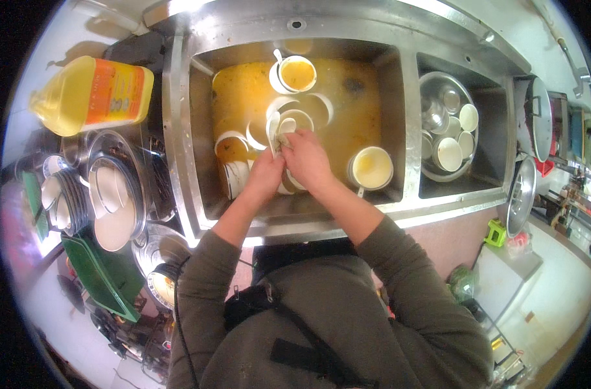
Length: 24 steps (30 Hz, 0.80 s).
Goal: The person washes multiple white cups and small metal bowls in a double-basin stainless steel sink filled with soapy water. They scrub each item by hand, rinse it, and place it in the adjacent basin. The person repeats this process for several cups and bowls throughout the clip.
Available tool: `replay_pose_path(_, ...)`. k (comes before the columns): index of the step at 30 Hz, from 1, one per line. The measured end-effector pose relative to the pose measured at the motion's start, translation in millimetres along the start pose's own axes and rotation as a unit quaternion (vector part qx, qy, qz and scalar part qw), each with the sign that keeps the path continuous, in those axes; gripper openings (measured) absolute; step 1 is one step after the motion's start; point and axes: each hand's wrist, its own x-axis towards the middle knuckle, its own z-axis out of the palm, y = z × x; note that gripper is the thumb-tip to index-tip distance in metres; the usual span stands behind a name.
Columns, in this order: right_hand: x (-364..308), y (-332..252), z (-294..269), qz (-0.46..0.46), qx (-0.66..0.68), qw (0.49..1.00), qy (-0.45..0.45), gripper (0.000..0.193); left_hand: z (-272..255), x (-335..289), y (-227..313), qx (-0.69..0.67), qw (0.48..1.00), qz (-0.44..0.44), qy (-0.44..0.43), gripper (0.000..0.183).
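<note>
**White spoons gripped above a crowded sink basin**

Head view. The white spoons [273, 124] lie left of the middle of the sink basin [391, 113], above cloudy orange water [347, 129]. The left hand [267, 174] pinches them near their lower ends; the right hand [307, 159] presses against it, fingers curled inward. A drab scrap, possibly cloth [279, 141], shows between the hands; whether the right hand also pinches a spoon cannot be told.

Hazards (judged). Wet, smooth handles could slide through the fingers, and a dropped spoon would be hard to find in such opaque water. It could also strike the half-sunken bowls [232, 150] toward the left edge and chip. A sideways swing of the right forearm could knock the white cup [373, 168] near the basin's near right corner; the cup with a spoon [299, 76], near the far edge, lies farther off.

Orientation. The long axis of the spoons runs roughly from near edge to far edge, rounded ends toward the far edge. The hands hide the opposite ends; the tilt relative to the water is unclear.
</note>
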Motion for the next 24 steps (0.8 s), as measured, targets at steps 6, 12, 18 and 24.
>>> replay_pose_path(6, 11.6, 15.3, -24.9, -0.054, -0.064, 0.996, -0.036, 0.036, -8.3, -22.4, 7.1, -0.062, 0.994, -0.086, -0.037, 0.015)
replay_pose_path(12, 14.4, 19.0, -27.2, -0.044, 0.038, 0.990, 0.130, 0.034, -10.0, -27.6, 17.6, -0.180, 0.972, -0.141, -0.055, 0.014)
replay_pose_path(18, -19.1, 3.1, -6.3, -0.030, -0.037, 0.997, 0.057, 0.033, 4.4, -25.4, 12.4, -0.132, 0.986, -0.088, -0.047, 0.016)
replay_pose_path(24, -37.3, 16.2, -39.5, -0.050, 0.022, 0.998, -0.033, 0.033, -14.7, -17.7, -6.3, 0.060, 0.997, 0.015, -0.043, 0.021)
